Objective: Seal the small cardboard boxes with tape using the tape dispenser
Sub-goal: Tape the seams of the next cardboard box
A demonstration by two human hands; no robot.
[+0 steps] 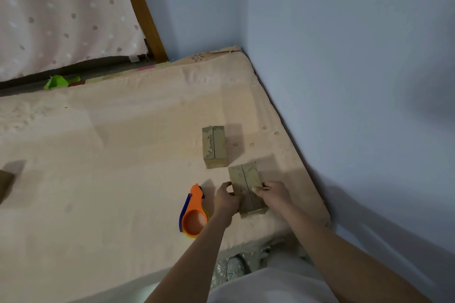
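Observation:
A small cardboard box (pixel 246 181) lies on the beige mattress (pixel 123 155), its top flaps closed with a seam down the middle. My left hand (pixel 225 199) grips its left side and my right hand (pixel 272 195) grips its right side, thumb on the top flap. A second small cardboard box (pixel 214 146) sits just beyond it, untouched. The orange tape dispenser (pixel 193 213) with a blue blade guard lies on the mattress directly left of my left hand.
A blue wall (pixel 344 81) borders the mattress on the right and at the back. Another brown box edge (pixel 6 183) shows at the far left. Green scraps (pixel 60 81) lie by the mattress's far edge, below a dotted curtain (pixel 61 12).

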